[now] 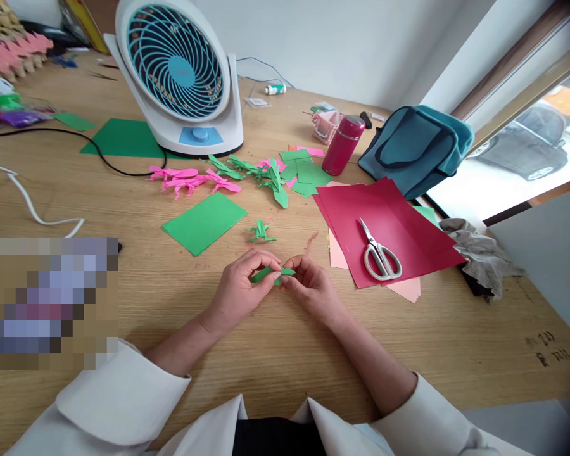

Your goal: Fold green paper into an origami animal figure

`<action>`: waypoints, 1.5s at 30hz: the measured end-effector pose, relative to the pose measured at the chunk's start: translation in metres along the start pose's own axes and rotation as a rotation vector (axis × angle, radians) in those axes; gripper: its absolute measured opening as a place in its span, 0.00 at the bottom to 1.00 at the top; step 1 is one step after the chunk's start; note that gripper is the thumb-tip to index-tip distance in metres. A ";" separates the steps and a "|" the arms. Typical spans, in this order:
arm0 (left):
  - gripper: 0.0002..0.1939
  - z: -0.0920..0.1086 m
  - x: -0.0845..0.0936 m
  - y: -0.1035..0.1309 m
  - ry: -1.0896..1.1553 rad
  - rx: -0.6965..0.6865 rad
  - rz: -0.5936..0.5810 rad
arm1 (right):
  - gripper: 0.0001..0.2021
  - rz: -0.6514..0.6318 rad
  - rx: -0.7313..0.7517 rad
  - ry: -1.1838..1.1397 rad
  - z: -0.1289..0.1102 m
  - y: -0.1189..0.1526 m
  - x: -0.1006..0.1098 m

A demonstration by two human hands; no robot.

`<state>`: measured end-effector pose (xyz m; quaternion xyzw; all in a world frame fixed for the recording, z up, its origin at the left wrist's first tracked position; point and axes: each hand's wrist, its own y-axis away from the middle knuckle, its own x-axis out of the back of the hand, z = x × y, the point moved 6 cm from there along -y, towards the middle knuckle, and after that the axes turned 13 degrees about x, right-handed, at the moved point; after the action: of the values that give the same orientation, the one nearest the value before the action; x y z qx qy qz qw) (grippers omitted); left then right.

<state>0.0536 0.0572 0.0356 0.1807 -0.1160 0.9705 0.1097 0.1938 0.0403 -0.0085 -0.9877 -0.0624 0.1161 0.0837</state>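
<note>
Between my two hands is a small folded piece of green paper (261,275), pinched over the table close to me. My left hand (240,278) grips its left and middle part between thumb and fingers. At its right end, my right hand (312,288) pinches it with thumb and curled fingers, which partly hide the folds. Just beyond the hands stands a small green origami figure with thin legs (261,231). A stack of green paper sheets (204,221) lies to the left of that figure. Farther back, pink origami figures (185,180) and green origami figures (276,183) lie in a loose group.
White-handled scissors (380,256) rest on red paper sheets (408,234) at the right. Behind are a red flask (343,145), a teal bag (415,149) and a white fan (180,76). A black cable (109,161) and a white cable (33,206) cross the left side.
</note>
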 end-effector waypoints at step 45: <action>0.06 -0.022 -0.006 -0.001 0.321 0.207 -0.041 | 0.14 0.098 0.160 0.108 -0.010 0.009 -0.006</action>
<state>0.0518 0.0629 0.0132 0.0361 0.0073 0.9912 0.1274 0.1913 0.0294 0.0006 -0.9846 0.0000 0.0713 0.1596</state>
